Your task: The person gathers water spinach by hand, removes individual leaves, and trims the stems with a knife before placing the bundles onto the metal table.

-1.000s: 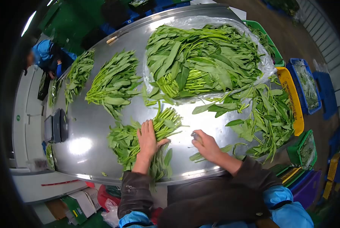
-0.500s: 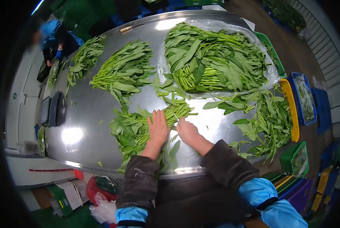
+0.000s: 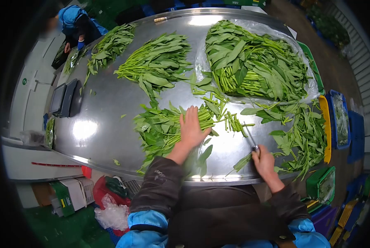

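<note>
My left hand (image 3: 192,128) presses with spread fingers on a bunch of leafy green stems (image 3: 162,128) lying on the metal table (image 3: 106,128). My right hand (image 3: 264,160) is wrapped round the dark handle of a knife (image 3: 251,138), its blade pointing up and away from me. Short cut stem pieces (image 3: 234,124) lie between the bunch and the blade. Beyond them a big heap of greens (image 3: 255,62) rests on clear plastic film (image 3: 311,82). A second bunch (image 3: 156,62) lies at the middle back, and loose leafy stems (image 3: 300,136) are at the right.
A yellow crate edge (image 3: 326,128) borders the table's right side, near blue and green crates. At the back lies a wooden-handled tool (image 3: 161,19). A dark device (image 3: 65,99) stands at the left edge. Another person (image 3: 75,20) bends over greens at the far left.
My right hand has moved right, towards me, taking the knife away from the bunch. Cut stem pieces now lie apart from it. My left hand still rests on the bunch. The whole view has shifted.
</note>
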Motion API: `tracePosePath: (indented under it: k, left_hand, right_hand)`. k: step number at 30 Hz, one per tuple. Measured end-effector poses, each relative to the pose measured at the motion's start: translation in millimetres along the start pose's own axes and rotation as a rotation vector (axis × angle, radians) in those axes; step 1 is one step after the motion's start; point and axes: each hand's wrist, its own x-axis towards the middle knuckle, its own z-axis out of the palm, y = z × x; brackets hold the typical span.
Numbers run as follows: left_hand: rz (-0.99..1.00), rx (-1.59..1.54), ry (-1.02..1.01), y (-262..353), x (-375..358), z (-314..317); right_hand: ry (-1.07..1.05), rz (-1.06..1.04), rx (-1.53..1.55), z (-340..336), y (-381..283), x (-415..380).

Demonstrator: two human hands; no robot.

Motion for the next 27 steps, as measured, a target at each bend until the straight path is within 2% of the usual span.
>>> tracePosePath:
  k: [1, 3, 4, 6, 7, 10, 13, 14, 16, 17, 18, 19, 20, 21, 23, 24, 25, 27]
  left_hand:
    - [0.023, -0.162, 0.011, 0, -1, -11]
    - [0.026, -0.356, 0.004, -11, 0, -41]
    - [0.042, -0.426, 0.047, -24, 2, -56]
    - [-0.034, -0.577, 0.09, -57, 14, -83]
    - [-0.075, -0.572, 0.099, -75, 19, -94]
    - [-0.114, -0.504, 0.012, -119, 35, -109]
    - [-0.095, -0.45, -0.068, -152, 39, -99]
    - [-0.068, -0.414, -0.098, -158, 43, -99]
    - [-0.012, -0.399, -0.134, -171, 44, -96]
    - [0.03, -0.374, -0.165, -177, 41, -95]
    - [0.035, -0.38, -0.168, -184, 38, -92]
    - [0.135, -0.263, -0.177, -192, 34, -87]
    - [0.234, -0.144, -0.188, -194, 28, -86]
    - [0.238, -0.147, -0.191, -194, 20, -86]
    - [0.142, -0.15, -0.253, -181, 8, -95]
    - [0.068, -0.229, -0.415, -178, 10, -104]
    - [0.076, -0.224, -0.419, -171, 7, -111]
    - [-0.176, -0.279, -0.417, -147, -7, -123]
  right_hand:
    - [0.004, 0.051, -0.048, -4, 0, 2]
    - [0.274, -0.134, -0.039, -7, -13, 9]
    - [0.268, -0.114, -0.043, -8, -21, 9]
    - [0.23, -0.208, 0.089, -7, -46, 8]
    - [0.19, -0.234, 0.161, 0, -65, 7]
    - [0.04, -0.482, 0.28, 52, -106, 7]
    - [-0.11, -0.661, 0.166, 91, -121, 11]
    - [-0.101, -0.646, 0.163, 92, -114, 7]
    - [-0.13, -0.741, -0.008, 77, -79, -1]
    - [-0.13, -0.733, -0.014, 62, -72, -7]
    - [-0.13, -0.619, -0.166, 40, -72, -13]
    - [-0.132, -0.504, -0.314, 24, -78, -18]
    - [-0.135, -0.5, -0.316, 18, -91, -21]
    - [-0.124, -0.426, -0.218, 15, -107, -22]
    - [-0.156, -0.259, 0.06, 26, -139, -24]
    - [-0.26, -0.147, 0.174, 44, -146, -21]
    - [-0.362, -0.035, 0.289, 67, -147, -17]
    - [-0.456, 0.024, 0.317, 100, -150, -2]
